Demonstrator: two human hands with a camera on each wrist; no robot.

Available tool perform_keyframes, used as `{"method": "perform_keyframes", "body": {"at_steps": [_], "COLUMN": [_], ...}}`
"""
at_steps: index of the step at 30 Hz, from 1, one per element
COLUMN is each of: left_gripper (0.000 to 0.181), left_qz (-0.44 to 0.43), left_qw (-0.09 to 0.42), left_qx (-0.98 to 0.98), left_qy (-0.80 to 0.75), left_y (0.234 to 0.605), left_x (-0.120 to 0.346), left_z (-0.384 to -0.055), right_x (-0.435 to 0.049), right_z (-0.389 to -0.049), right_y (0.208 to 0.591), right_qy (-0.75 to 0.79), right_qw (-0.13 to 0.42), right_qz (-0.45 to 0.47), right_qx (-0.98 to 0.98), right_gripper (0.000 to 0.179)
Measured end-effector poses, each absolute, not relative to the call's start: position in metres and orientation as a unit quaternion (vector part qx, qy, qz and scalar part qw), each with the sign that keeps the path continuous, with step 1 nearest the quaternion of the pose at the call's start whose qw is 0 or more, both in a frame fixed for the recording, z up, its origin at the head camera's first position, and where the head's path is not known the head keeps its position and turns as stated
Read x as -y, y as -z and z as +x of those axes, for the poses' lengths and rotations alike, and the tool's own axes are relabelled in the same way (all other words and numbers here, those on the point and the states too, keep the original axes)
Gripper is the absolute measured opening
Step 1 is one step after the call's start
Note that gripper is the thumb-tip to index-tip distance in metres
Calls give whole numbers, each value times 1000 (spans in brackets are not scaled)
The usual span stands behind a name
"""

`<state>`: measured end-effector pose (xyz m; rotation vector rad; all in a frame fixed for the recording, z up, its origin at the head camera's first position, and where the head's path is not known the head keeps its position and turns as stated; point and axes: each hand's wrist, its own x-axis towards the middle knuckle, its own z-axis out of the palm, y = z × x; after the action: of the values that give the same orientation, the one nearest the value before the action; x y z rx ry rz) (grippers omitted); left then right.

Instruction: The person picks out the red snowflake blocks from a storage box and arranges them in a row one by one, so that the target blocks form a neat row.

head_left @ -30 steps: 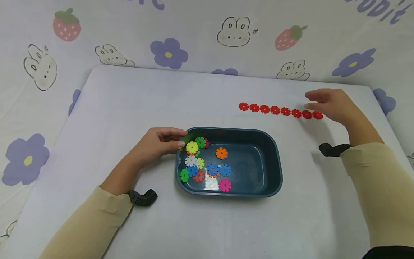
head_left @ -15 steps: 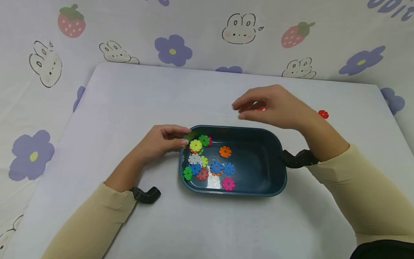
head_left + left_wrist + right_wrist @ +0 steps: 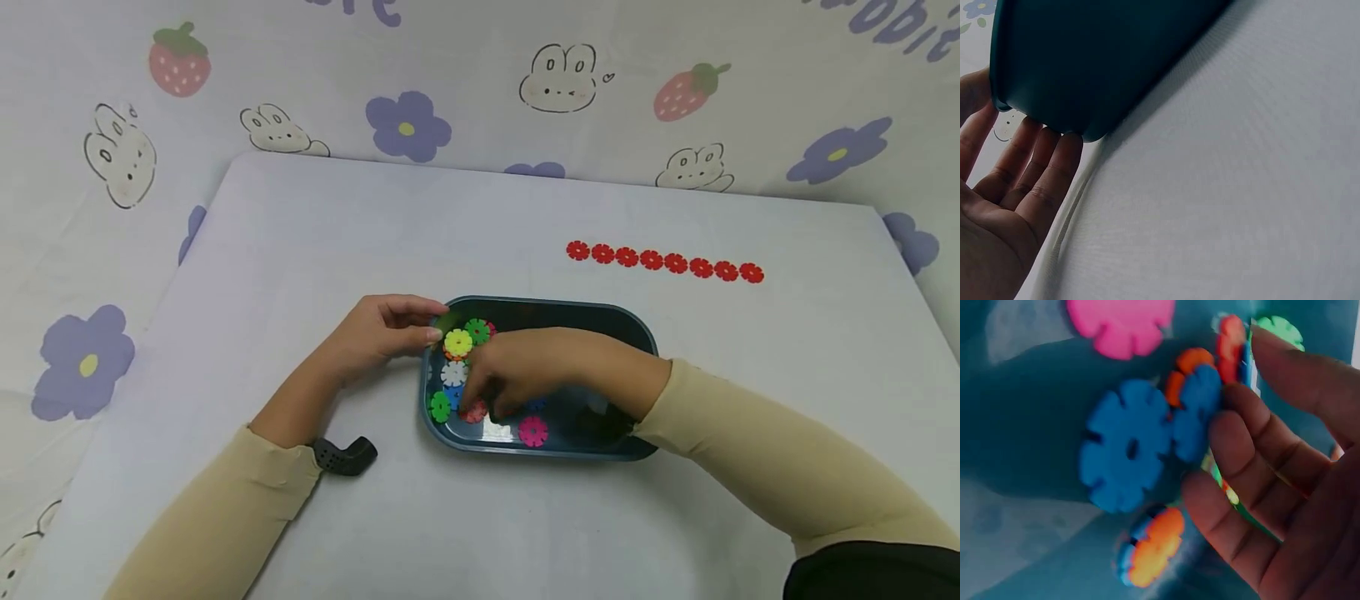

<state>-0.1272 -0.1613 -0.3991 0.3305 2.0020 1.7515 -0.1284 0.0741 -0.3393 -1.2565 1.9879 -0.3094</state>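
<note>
A dark blue plastic tub (image 3: 585, 454) holds several notched flower-shaped discs, bunched mostly toward its left end. At the tub's back left corner, my left hand (image 3: 382, 333) grips the rim; the left wrist view shows several fingers (image 3: 1054, 181) against the outer wall. Inside the tub, my right hand (image 3: 525, 367) reaches down with bent fingers over a light red disc (image 3: 474, 412). In the right wrist view, thumb and fingers stand apart beside that disc, near blue discs (image 3: 1125, 447). A pink disc (image 3: 533, 432) lies near the front wall.
Behind the tub, a straight row of several red discs (image 3: 651, 260) runs along the white table (image 3: 360, 225). A yellow disc (image 3: 458, 342), a white disc (image 3: 453, 373) and a green disc (image 3: 440, 407) lie at the tub's left end.
My right hand has swept left from the row's right end, then down into the tub. The red row shows whole again. My left hand stays at the tub's corner.
</note>
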Motion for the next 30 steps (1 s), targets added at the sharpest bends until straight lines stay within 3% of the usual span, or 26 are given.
{"method": "perform_keyframes", "body": {"at_steps": [13,20,30], "left_gripper": [36,38,38], "left_qz": [120,115,114], "left_qw": [224,229,229], "left_qx": [-730,-725,-729], "left_qy": [-635,-639,-635], "left_y": [398,397,397], "left_x": [161,161,160], "left_z": [-126,-126,-127], "right_x": [-66,-59,-58], "right_z": [-122,-119,-115], "right_y": [351,355,354], "right_qy": [87,76,92], "right_qw": [339,307,343], "right_qz": [-499,-512,-486], "right_qx": [-792,-799,-798], "right_gripper": [41,34,18]}}
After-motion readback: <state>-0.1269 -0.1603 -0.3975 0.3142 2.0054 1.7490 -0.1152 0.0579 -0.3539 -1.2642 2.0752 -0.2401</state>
